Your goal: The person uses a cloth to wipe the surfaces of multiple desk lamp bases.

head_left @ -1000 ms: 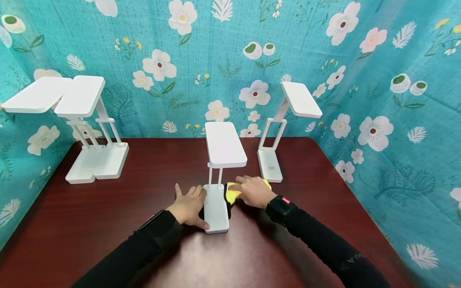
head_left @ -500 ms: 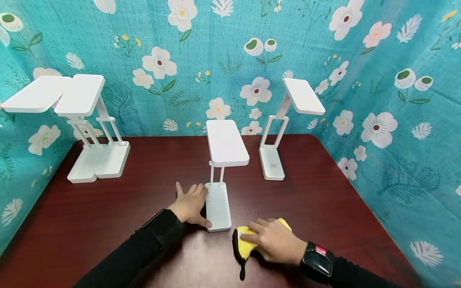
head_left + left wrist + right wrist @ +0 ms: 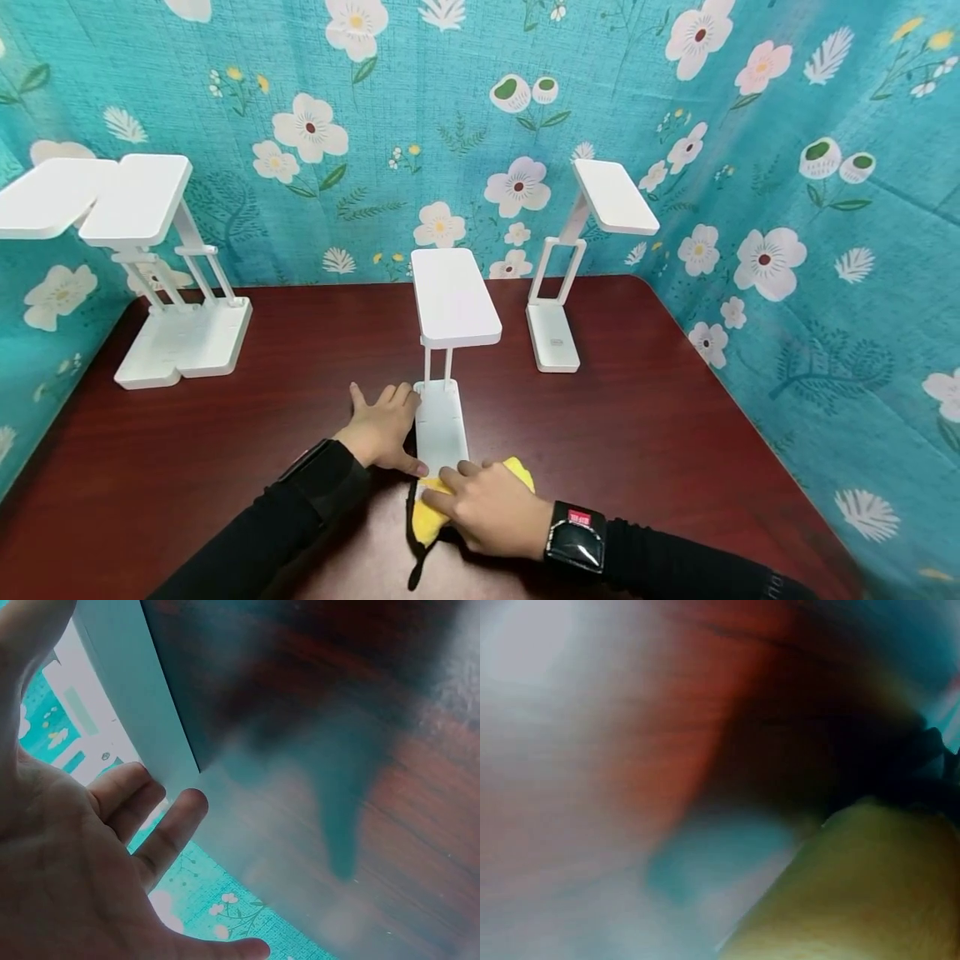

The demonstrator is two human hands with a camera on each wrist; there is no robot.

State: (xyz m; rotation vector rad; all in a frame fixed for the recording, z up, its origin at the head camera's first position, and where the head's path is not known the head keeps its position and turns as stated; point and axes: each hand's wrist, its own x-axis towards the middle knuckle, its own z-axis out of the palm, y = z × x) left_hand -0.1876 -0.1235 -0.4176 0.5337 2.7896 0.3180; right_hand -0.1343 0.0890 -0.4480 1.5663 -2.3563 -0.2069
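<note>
A white folding desk lamp (image 3: 456, 296) stands mid-table with its flat head raised over its base (image 3: 439, 425). My left hand (image 3: 382, 432) rests along the base's left side, fingers spread, thumb at the front corner. The left wrist view shows those fingers (image 3: 176, 825) fairly straight, against the white edge. With my right hand (image 3: 491, 508) I grip a yellow cleaning cloth (image 3: 430, 522) that has black edging and a hanging black loop. It lies over the front end of the base. The right wrist view is blurred, with the yellow cloth (image 3: 862, 892) at lower right.
Two more white desk lamps (image 3: 135, 200) stand side by side at the back left, their bases touching. Another desk lamp (image 3: 553, 337) stands at the back right. A teal flowered curtain (image 3: 315, 208) hangs behind the dark red table (image 3: 637, 433).
My right hand carries the cloth from the base's right side, toward me, then left onto its front end. My left hand stays at the base. The head view shifts slightly.
</note>
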